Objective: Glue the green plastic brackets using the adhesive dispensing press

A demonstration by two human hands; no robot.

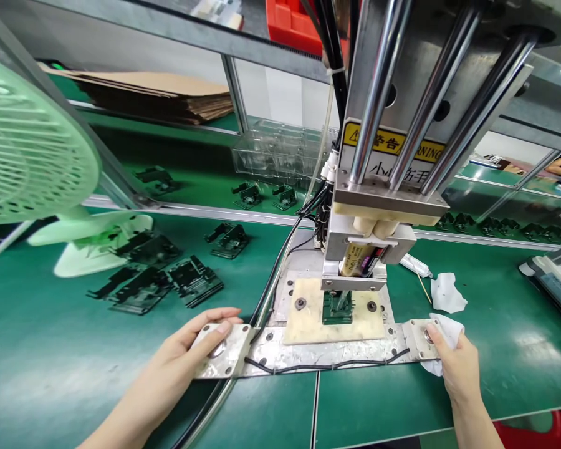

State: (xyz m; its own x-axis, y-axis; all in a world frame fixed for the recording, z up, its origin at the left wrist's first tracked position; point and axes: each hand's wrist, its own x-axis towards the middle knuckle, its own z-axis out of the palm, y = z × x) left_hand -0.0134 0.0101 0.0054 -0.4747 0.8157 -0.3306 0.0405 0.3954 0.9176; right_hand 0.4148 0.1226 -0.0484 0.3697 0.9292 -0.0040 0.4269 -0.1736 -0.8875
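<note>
Two bare hands are in view, one at each end of a metal base in the lower middle of the frame. The left hand (182, 344) is spread, its thumb lying across the left button block (237, 350) and its fingers stretched along the far edge. The right hand (460, 369) has its thumb on the right button block (417, 340); its other fingers are mostly hidden, so whether they grip cannot be told. One white tissue (451, 325) lies against that hand; a second, a crumpled wipe (447, 293), is just above it, near one white tube (415, 265) and one thin wooden stick (423, 289).

Between the hands, at lower centre, one dark green plastic part (336, 317) sits on a cream fixture plate (303, 327) with two dark bolts, directly below the head of a press (353, 284). Three steel rods (418, 100) rise from the head past one yellow warning label (378, 138).

On the green tabletop (42, 349), left of centre, lie four dark molded parts (195, 282), three of them clustered before one pale green fan (32, 143). Three more parts (247, 194) rest beyond the rail, near clear plastic trays (280, 149). One cardboard stack (168, 93) occupies the upper left; one red bin (292, 28), top centre.
</note>
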